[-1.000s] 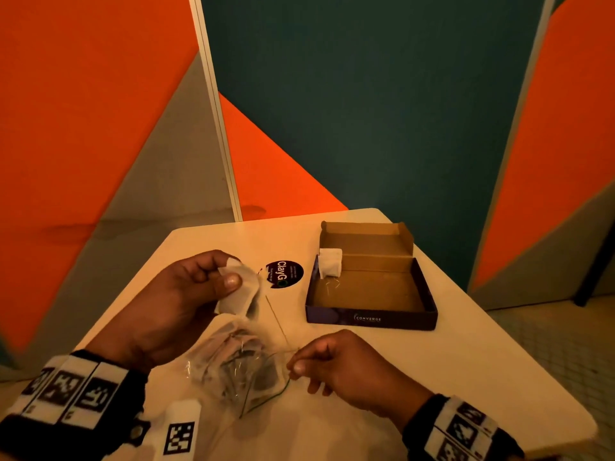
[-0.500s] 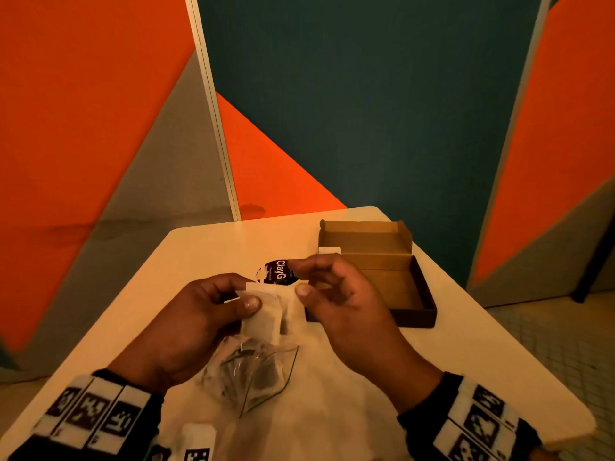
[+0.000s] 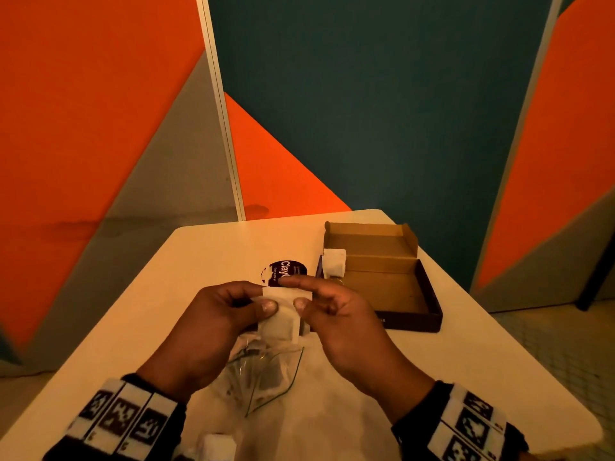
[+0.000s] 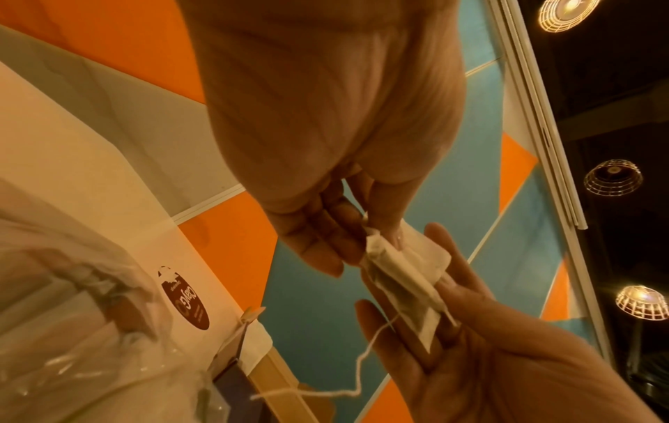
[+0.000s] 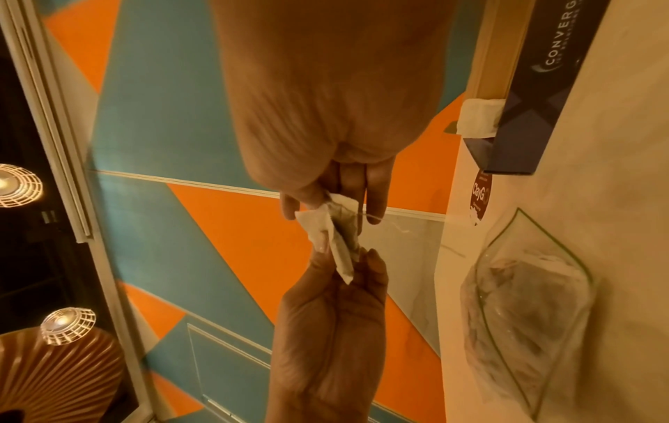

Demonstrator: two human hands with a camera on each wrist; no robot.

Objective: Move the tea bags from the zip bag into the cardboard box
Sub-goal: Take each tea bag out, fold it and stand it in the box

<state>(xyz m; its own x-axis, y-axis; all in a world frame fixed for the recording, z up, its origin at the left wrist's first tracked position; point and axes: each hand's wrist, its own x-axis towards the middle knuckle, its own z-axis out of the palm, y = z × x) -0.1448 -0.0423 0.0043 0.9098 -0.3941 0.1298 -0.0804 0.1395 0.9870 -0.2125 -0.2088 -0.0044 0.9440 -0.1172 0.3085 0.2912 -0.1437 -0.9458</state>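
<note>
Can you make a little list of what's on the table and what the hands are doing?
Left hand: pinches white paper tea bag
Right hand: pinches the same tea bag
Clear plastic zip bag: on the white table, more tea bags inside
Open brown cardboard box: one white tea bag at its left wall

Zip bag (image 3: pixel 263 374) — near end covered by the hands, contents a blurred tangle, count unreadable; round sticker (image 3: pixel 283 271) — print partly masked by a fingertip; tabletop (image 3: pixel 466 377) — cropped at frame bottom.
</note>
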